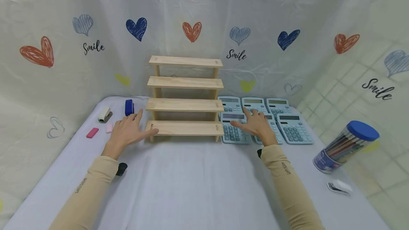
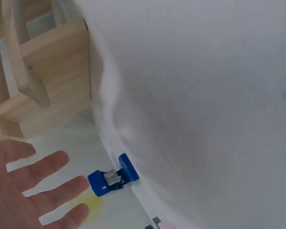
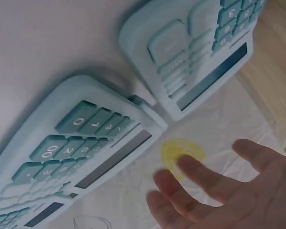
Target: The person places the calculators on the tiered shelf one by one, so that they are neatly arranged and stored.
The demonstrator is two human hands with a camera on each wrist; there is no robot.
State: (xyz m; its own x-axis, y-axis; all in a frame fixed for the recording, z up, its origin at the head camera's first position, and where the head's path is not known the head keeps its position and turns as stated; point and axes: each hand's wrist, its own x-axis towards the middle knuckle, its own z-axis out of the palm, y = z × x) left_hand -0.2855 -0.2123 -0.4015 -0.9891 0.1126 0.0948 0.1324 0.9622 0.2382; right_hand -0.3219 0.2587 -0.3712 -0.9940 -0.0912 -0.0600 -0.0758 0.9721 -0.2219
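Note:
My left hand (image 1: 126,132) is by the left end of a four-step wooden display rack (image 1: 185,105), fingers spread, its thumb tip over the lowest step's end. Whether the thumb touches the wood I cannot tell. A blue stapler (image 1: 129,107) stands just beyond those fingers; the left wrist view shows the same stapler (image 2: 128,169) apart from the fingertips. My right hand (image 1: 255,125) reaches over light-blue calculators (image 1: 295,134) in two rows, partly covering the front middle one. In the right wrist view its fingers (image 3: 209,176) are spread, holding nothing, beside the calculators.
At the left lie a white stapler (image 1: 104,114), a pink eraser (image 1: 92,132) and a pale pink one (image 1: 109,128). A blue-lidded jar of pencils (image 1: 346,146) and a small white stapler (image 1: 340,187) are on the right. Behind hangs a heart-printed sheet (image 1: 198,3).

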